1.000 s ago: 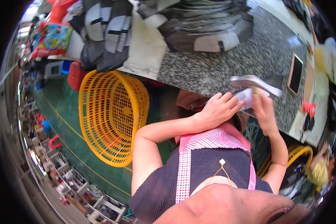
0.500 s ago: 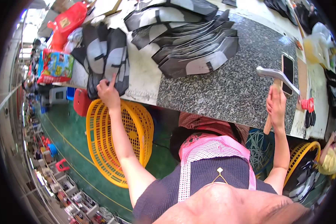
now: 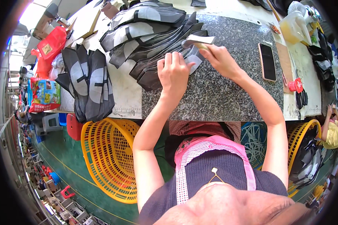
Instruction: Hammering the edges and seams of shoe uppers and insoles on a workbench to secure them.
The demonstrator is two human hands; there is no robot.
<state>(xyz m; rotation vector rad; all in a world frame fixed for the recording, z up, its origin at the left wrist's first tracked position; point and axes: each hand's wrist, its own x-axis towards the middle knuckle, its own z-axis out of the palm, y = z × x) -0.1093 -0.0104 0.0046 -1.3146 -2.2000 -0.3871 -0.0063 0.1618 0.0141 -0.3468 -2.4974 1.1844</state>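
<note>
Right hand (image 3: 220, 60): closed round the handle of a hammer (image 3: 197, 40), its metal head over the right end of the pile. Left hand (image 3: 173, 73): fingers bent and close together, thumb out toward a grey end; whether it pinches a piece cannot be told. Pile of black-and-grey shaped pieces (image 3: 157, 45): fanned and overlapping, partly on a speckled stone slab (image 3: 221, 97), partly on the pale surface (image 3: 125, 97). Handling, in judgement: keep the left fingertips clear of the head, hold pieces flat on the stone, tap squarely with a loose wrist. Left: second bundle of like pieces (image 3: 88, 82), overhanging the near edge; red bag (image 3: 52, 47); bright packet (image 3: 45, 93). Right: phone (image 3: 267, 62), lying on the slab; small red item (image 3: 295, 85); jug with yellowish contents (image 3: 293, 28). Below, left: yellow openwork basket (image 3: 101, 165).
</note>
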